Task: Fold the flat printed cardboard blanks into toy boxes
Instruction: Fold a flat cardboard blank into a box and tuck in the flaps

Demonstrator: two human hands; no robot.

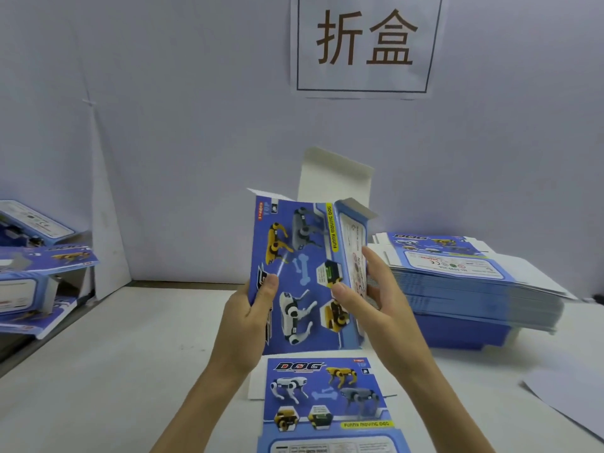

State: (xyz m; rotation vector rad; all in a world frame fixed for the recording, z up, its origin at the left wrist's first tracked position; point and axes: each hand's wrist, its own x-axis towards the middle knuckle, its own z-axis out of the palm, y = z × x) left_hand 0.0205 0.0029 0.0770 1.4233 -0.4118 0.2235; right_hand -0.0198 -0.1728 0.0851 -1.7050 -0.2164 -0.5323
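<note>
Both hands, left hand [253,308] and right hand [369,299], grip the half-opened blank [300,273] upright above the bench [114,371]; squeeze unevenly and the panels could crease off the score lines.

Both bare arms reach up from the bottom and lean in toward each other. The left hand [250,317] is closed in a pinch, thumb in front. The right hand [380,300] pinches too, thumb in front, fingers straight behind.
</note>
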